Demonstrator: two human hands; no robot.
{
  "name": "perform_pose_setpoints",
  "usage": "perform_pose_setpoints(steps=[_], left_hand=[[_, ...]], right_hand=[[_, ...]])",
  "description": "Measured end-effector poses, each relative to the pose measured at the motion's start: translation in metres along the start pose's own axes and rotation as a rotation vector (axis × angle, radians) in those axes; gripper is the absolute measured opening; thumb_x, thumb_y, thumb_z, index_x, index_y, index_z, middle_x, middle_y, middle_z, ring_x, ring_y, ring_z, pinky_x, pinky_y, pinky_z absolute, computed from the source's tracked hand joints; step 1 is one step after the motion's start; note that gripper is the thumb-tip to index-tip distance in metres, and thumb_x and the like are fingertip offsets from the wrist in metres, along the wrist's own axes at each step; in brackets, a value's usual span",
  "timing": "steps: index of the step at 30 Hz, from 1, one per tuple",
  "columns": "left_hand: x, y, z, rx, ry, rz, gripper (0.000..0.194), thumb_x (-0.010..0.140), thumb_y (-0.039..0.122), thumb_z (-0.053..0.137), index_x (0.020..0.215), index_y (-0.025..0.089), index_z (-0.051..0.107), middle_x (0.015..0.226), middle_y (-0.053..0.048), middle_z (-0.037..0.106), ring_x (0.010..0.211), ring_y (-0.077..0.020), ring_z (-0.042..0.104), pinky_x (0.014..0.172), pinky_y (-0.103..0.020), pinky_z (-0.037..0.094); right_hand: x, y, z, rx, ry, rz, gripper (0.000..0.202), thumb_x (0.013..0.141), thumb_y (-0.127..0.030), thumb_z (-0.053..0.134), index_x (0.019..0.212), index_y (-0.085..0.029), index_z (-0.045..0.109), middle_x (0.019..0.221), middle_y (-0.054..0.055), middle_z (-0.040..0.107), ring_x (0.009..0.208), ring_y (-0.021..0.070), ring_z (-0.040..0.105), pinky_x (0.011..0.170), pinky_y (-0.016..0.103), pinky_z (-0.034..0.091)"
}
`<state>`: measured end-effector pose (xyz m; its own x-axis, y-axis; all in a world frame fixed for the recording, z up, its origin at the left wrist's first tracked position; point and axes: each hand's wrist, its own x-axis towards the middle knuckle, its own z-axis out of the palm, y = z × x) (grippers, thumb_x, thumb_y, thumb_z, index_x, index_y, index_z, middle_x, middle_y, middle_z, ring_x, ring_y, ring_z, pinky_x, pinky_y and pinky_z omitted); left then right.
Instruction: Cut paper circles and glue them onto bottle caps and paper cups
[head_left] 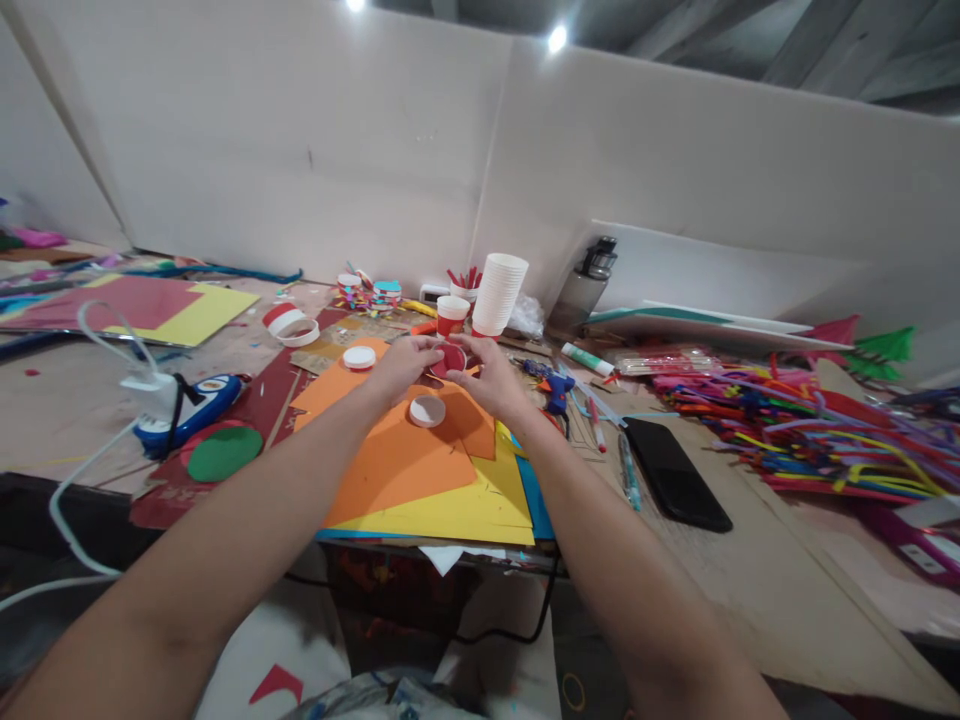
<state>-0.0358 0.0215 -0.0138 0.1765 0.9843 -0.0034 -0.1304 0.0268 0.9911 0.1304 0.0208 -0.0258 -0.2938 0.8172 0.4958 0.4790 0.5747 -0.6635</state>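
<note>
Both my hands meet over orange paper sheets (397, 460) around a small red round piece (448, 360), which looks like the cut-off end of a paper cup. My left hand (410, 362) grips its left side with closed fingers. On the other side, the fingers and thumb of my right hand (487, 375) curl round it. Just below lies a short white cup bottom (427, 410), and another white round piece (359, 357) rests to the left. Behind my hands stand a red-and-white paper cup (452, 314) and a tall stack of white cups (500, 292).
A blue glue gun (557, 392), a red marker (597, 425) and a black phone (675, 470) lie to the right. Further right is a heap of pipe cleaners (817, 425). At left are a blue power strip (191, 412) with a white cable and a green disc (225, 453).
</note>
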Motion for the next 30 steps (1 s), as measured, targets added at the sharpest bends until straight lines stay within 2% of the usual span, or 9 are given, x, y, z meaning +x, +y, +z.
perform_pose_setpoints(steps=[4,11,16,18,21,24,26,28,30], left_hand=[[0.000,0.000,0.000,0.014,-0.010,0.017,0.018,0.077,0.011,0.061,0.094,0.009,0.069,0.069,-0.004,0.068,0.052,-0.0111,0.061,0.053,-0.025,0.056],[-0.001,0.000,0.001,-0.032,-0.027,0.061,0.026,0.075,0.011,0.061,0.099,0.009,0.069,0.075,-0.005,0.071,0.057,-0.0116,0.063,0.057,-0.027,0.057],[0.005,0.001,-0.008,0.121,0.072,0.046,0.022,0.072,0.012,0.060,0.092,0.010,0.070,0.074,-0.006,0.070,0.059,-0.0133,0.063,0.055,-0.028,0.057],[0.008,0.001,-0.014,0.174,0.152,0.049,0.019,0.070,0.012,0.059,0.086,0.011,0.070,0.074,-0.006,0.069,0.060,-0.0135,0.062,0.053,-0.027,0.056],[0.012,-0.001,-0.020,0.173,0.250,0.058,0.017,0.069,0.013,0.058,0.084,0.012,0.067,0.073,-0.006,0.067,0.060,-0.0139,0.062,0.050,-0.025,0.055],[0.014,-0.002,-0.021,0.157,0.291,0.060,0.014,0.068,0.013,0.058,0.081,0.013,0.065,0.070,-0.005,0.065,0.060,-0.0136,0.061,0.050,-0.025,0.054],[0.014,-0.003,-0.020,0.145,0.298,0.057,0.011,0.067,0.013,0.059,0.077,0.013,0.062,0.070,-0.004,0.064,0.059,-0.0130,0.060,0.052,-0.025,0.055],[0.014,-0.003,-0.019,0.121,0.286,0.061,0.007,0.067,0.014,0.059,0.074,0.014,0.060,0.070,-0.004,0.063,0.060,-0.0127,0.059,0.055,-0.027,0.056],[0.015,-0.002,-0.017,0.085,0.275,0.070,0.006,0.066,0.013,0.059,0.072,0.014,0.058,0.069,-0.003,0.062,0.060,-0.0125,0.059,0.058,-0.030,0.058]], right_hand=[[-0.002,0.000,0.000,-0.147,-0.047,-0.094,0.048,0.077,-0.019,0.069,0.124,-0.022,0.062,0.109,0.009,0.058,0.102,0.0220,0.056,0.094,0.042,0.047],[-0.002,0.003,0.002,-0.214,0.029,-0.167,0.051,0.077,-0.012,0.069,0.126,-0.021,0.060,0.108,0.011,0.057,0.104,0.0237,0.056,0.092,0.042,0.048],[-0.003,-0.007,0.000,-0.173,0.071,-0.074,0.054,0.076,-0.020,0.074,0.127,-0.015,0.058,0.116,0.014,0.057,0.102,0.0222,0.058,0.086,0.037,0.050],[-0.003,-0.014,0.000,-0.165,0.082,0.000,0.044,0.079,-0.023,0.072,0.120,-0.014,0.061,0.112,0.012,0.061,0.095,0.0197,0.059,0.082,0.034,0.051],[-0.007,-0.026,0.002,-0.208,-0.100,0.030,0.029,0.082,-0.030,0.070,0.107,-0.015,0.067,0.105,0.010,0.065,0.087,0.0176,0.061,0.082,0.033,0.049],[-0.015,-0.037,0.007,-0.280,-0.373,0.020,0.043,0.080,-0.036,0.072,0.116,-0.014,0.066,0.115,0.013,0.063,0.099,0.0213,0.061,0.087,0.034,0.048],[-0.019,-0.042,0.010,-0.335,-0.510,0.032,0.048,0.079,-0.031,0.071,0.123,-0.013,0.063,0.119,0.015,0.061,0.104,0.0235,0.060,0.089,0.034,0.047],[-0.020,-0.043,0.010,-0.366,-0.557,0.043,0.047,0.079,-0.023,0.067,0.125,-0.012,0.062,0.116,0.015,0.061,0.102,0.0228,0.061,0.088,0.033,0.047],[-0.017,-0.040,0.008,-0.338,-0.478,0.033,0.044,0.079,-0.022,0.065,0.122,-0.012,0.063,0.113,0.014,0.063,0.099,0.0211,0.061,0.085,0.032,0.047]])
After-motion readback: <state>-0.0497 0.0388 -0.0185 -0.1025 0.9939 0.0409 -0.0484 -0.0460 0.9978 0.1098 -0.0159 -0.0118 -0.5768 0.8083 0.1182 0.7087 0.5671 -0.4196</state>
